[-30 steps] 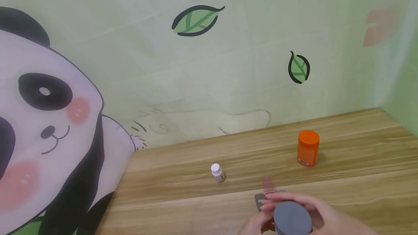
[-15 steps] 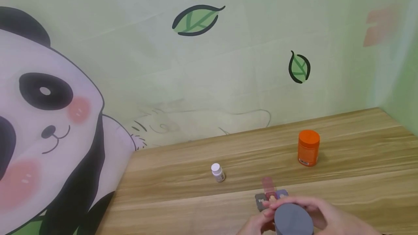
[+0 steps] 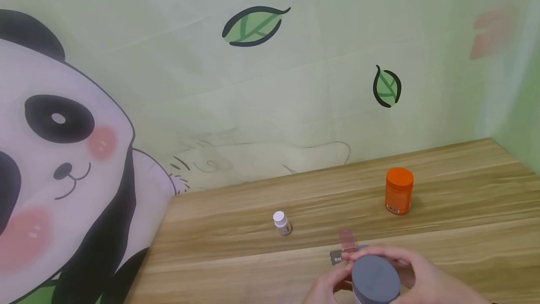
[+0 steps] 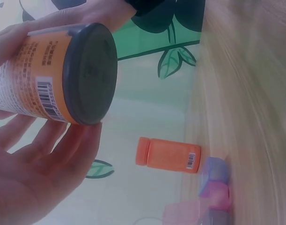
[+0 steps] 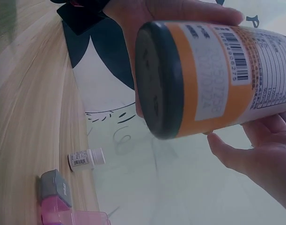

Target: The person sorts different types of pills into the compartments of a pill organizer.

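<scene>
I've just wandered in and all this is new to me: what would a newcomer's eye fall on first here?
Probably the huge cartoon panda filling the left side of the head view. Next comes the bright orange jar, upright toward the right on the wooden table. Low in that view, the left hand and right hand hold a grey-topped container.

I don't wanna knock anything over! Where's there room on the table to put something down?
There's bare wood left of the small white bottle, between it and the orange jar, and right of that jar. It's crowded near the person, where the left hand and right hand hold the grey-lidded jar by the coloured box.
</scene>
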### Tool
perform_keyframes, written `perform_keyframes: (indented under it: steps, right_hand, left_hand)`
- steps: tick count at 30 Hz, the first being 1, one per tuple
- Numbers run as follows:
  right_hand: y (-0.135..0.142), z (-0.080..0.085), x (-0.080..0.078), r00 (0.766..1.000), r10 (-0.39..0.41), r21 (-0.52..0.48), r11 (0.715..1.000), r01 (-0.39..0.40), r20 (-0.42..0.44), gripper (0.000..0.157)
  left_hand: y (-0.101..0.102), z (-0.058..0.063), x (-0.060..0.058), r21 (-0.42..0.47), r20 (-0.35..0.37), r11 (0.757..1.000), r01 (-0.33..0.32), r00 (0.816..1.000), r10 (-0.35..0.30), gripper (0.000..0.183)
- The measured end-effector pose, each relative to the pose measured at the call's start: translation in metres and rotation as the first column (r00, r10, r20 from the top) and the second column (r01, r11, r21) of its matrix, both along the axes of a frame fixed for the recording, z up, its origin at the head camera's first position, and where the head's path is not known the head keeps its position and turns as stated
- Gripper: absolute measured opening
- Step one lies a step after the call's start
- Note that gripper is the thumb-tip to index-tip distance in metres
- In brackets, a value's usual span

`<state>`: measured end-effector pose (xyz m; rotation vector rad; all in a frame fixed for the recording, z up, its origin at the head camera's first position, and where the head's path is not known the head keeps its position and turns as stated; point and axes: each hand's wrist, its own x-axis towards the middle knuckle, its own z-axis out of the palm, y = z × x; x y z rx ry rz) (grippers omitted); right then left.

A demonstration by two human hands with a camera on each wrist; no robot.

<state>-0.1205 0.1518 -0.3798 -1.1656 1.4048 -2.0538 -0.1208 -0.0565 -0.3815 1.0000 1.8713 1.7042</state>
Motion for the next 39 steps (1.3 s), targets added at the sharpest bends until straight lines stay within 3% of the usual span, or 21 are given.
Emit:
perform_keyframes:
  steps: [8, 14, 19, 23, 26, 31, 33, 34, 37, 39]
  right_hand:
    - [-0.002, 0.006, 0.005, 0.995, -0.093, 0.059, 0.994, 0.091, 0.035, 0.056]
    - [-0.002, 0.004, 0.004, 0.993, -0.113, 0.081, 0.991, 0.110, 0.034, 0.056]
    - [-0.002, 0.000, 0.002, 0.992, -0.125, 0.090, 0.988, 0.124, 0.010, 0.055]
    - [0.001, -0.003, 0.000, 0.985, -0.167, 0.151, 0.973, 0.172, -0.045, 0.055]
    - [0.002, -0.002, -0.001, 0.959, -0.237, 0.236, 0.934, 0.269, -0.153, 0.057]
    - [0.002, 0.003, 0.001, 0.840, -0.368, 0.304, 0.811, 0.500, -0.398, 0.067]
    - [0.002, 0.007, 0.003, 0.832, -0.383, 0.339, 0.782, 0.523, -0.401, 0.067]
    - [0.002, 0.008, 0.004, 0.837, -0.386, 0.354, 0.776, 0.521, -0.387, 0.066]
    - [0.002, 0.009, 0.004, 0.823, -0.401, 0.353, 0.762, 0.544, -0.403, 0.064]
    - [0.001, 0.009, 0.004, 0.795, -0.421, 0.338, 0.742, 0.579, -0.437, 0.064]
  left_hand:
    - [0.000, 0.006, 0.003, -0.033, -0.031, 0.998, -0.049, 0.998, 0.048, 0.057]
    - [0.000, 0.006, 0.004, -0.043, -0.056, 0.997, -0.070, 0.996, 0.067, 0.057]
    - [0.000, 0.004, 0.004, -0.044, -0.122, 0.994, -0.095, 0.989, 0.089, 0.057]
    - [0.001, 0.005, 0.004, -0.083, -0.080, 0.988, -0.133, 0.989, 0.127, 0.060]
    - [0.001, 0.004, 0.004, -0.098, -0.053, 0.983, -0.158, 0.987, 0.153, 0.059]
    - [0.001, -0.001, 0.005, -0.092, -0.158, 0.972, -0.217, 0.967, 0.201, 0.058]
    - [0.002, -0.002, 0.005, -0.102, -0.178, 0.965, -0.240, 0.959, 0.220, 0.057]
    - [0.002, -0.003, 0.005, -0.108, -0.179, 0.962, -0.250, 0.957, 0.228, 0.056]
    - [0.003, -0.005, 0.004, -0.117, -0.197, 0.958, -0.262, 0.952, 0.236, 0.055]
    - [0.004, -0.007, 0.004, -0.114, -0.207, 0.957, -0.267, 0.948, 0.240, 0.055]
